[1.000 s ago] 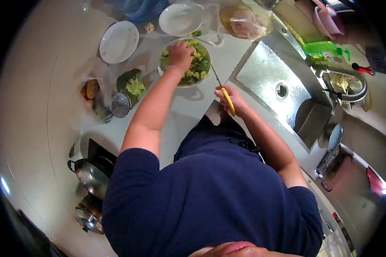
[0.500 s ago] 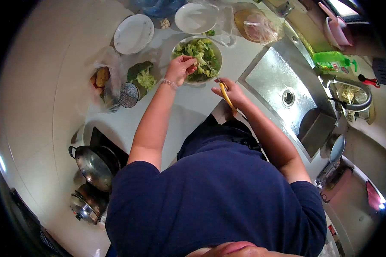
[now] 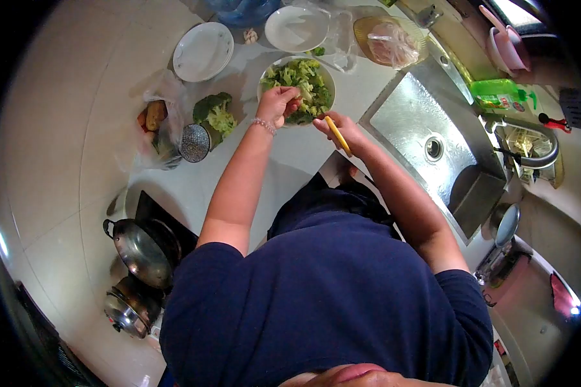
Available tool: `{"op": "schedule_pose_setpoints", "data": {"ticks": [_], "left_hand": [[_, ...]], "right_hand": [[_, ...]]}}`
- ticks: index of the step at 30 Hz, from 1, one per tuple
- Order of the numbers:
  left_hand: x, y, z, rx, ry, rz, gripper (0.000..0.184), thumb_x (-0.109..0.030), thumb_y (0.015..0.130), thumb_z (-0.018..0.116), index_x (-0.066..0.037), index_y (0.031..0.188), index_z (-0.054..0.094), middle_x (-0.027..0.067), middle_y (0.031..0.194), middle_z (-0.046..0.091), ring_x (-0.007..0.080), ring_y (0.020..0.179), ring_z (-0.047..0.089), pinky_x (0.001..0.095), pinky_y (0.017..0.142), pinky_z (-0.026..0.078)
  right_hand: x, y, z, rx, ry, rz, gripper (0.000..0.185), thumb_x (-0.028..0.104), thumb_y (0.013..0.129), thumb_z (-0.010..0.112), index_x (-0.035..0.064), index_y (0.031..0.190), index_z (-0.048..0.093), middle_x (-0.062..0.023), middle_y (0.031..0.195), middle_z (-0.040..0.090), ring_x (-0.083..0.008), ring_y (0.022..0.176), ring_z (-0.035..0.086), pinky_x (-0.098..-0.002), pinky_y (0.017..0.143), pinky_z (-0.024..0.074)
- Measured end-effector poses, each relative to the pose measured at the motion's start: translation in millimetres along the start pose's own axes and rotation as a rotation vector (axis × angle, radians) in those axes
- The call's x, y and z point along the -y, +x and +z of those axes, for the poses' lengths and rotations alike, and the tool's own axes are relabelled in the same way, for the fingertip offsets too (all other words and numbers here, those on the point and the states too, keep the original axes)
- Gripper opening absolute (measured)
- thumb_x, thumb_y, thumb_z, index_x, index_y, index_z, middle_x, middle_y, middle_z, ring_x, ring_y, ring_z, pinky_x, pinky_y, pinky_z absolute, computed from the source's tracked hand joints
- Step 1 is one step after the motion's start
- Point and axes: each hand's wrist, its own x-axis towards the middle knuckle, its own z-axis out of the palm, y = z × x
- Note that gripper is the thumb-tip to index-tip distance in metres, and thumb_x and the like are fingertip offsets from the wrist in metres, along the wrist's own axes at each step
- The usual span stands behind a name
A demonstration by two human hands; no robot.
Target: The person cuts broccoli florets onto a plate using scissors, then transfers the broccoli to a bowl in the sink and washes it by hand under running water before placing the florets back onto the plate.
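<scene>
My left hand [image 3: 279,103] is over the near left rim of a white bowl [image 3: 333,84], fingers pinched on a small pale green piece of broccoli. Cut green broccoli [image 3: 313,84] fills the bowl. At the bowl's near right side, my right hand [image 3: 344,132] is closed around a yellow-handled knife [image 3: 337,135]; its blade is hard to make out. Left of the bowl, a larger head of broccoli [image 3: 214,113] lies on the counter beside a round metal-topped container [image 3: 195,143].
Two white plates [image 3: 203,51] [image 3: 297,29] and a garlic bulb [image 3: 250,36] are at the back. A bagged item [image 3: 392,42] sits in an amber dish. The sink [image 3: 409,113] is right; a plastic bag of vegetables [image 3: 158,122] and a wok [image 3: 142,251] are left.
My left hand has shifted slightly right and down over the bowl. My right hand has turned, and the yellow handle has swung up closer to the bowl.
</scene>
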Motion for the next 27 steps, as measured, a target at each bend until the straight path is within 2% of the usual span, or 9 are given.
{"op": "schedule_pose_setpoints", "data": {"ticks": [6,9,12,15,21,24,27], "left_hand": [[-4,-5,7,-0.062,0.032,0.03,0.011,-0.012,0.077,0.066,-0.004,0.08,0.059,0.0026,0.068,0.06,0.0078,0.054,0.055,0.0175,0.047,0.045],[-3,-5,8,-0.041,0.043,0.037,0.012,-0.012,0.077,0.066,-0.004,0.079,0.058,0.0026,0.068,0.06,0.0078,0.054,0.055,0.0172,0.047,0.044],[0,-1,4,-0.036,0.045,0.035,0.012,-0.012,0.077,0.066,-0.004,0.078,0.058,0.0029,0.068,0.06,0.0078,0.054,0.055,0.0173,0.046,0.044],[-1,3,0,-0.038,0.049,0.02,0.012,-0.013,0.077,0.066,-0.003,0.078,0.058,0.003,0.068,0.06,0.0078,0.055,0.055,0.0177,0.046,0.045],[0,4,-5,-0.043,0.113,-0.004,0.012,-0.012,0.077,0.066,-0.003,0.079,0.058,0.0034,0.069,0.06,0.0081,0.055,0.056,0.0181,0.047,0.045],[7,2,-1,-0.042,0.197,-0.017,0.013,-0.013,0.078,0.066,-0.004,0.082,0.058,0.0027,0.07,0.06,0.0082,0.057,0.056,0.0185,0.048,0.045],[9,0,1,-0.046,0.221,-0.017,0.014,-0.014,0.078,0.066,-0.005,0.084,0.058,0.0022,0.072,0.06,0.008,0.059,0.056,0.0188,0.049,0.045]], "right_hand": [[-3,-5,1,0.028,-0.037,-0.081,0.054,0.051,0.076,0.059,-0.0002,0.092,0.057,-0.0116,0.076,0.059,-0.018,0.073,0.055,-0.0324,0.066,0.0444],[10,-6,0,0.074,0.029,0.091,0.053,0.051,0.077,0.059,-0.0004,0.091,0.057,-0.0107,0.075,0.058,-0.0179,0.072,0.053,-0.0323,0.066,0.044],[5,-2,4,-0.001,-0.027,-0.013,0.05,0.049,0.077,0.06,0.0,0.09,0.058,-0.0081,0.069,0.057,-0.0156,0.065,0.051,-0.031,0.06,0.0435],[6,-3,6,-0.038,-0.014,-0.019,0.047,0.047,0.077,0.061,0.0008,0.086,0.059,-0.0065,0.065,0.055,-0.0143,0.062,0.05,-0.0303,0.057,0.043],[-1,4,8,-0.053,-0.104,-0.097,0.048,0.047,0.076,0.062,0.0001,0.083,0.06,-0.0081,0.064,0.055,-0.0147,0.061,0.051,-0.031,0.057,0.0433],[4,9,8,-0.005,-0.045,0.052,0.051,0.05,0.075,0.062,-0.0001,0.081,0.059,-0.0073,0.062,0.055,-0.0155,0.059,0.051,-0.0314,0.055,0.0425],[2,19,8,0.0,-0.069,0.039,0.051,0.053,0.075,0.06,0.002,0.081,0.059,-0.0054,0.058,0.051,-0.0145,0.053,0.049,-0.0301,0.05,0.0406]]}}
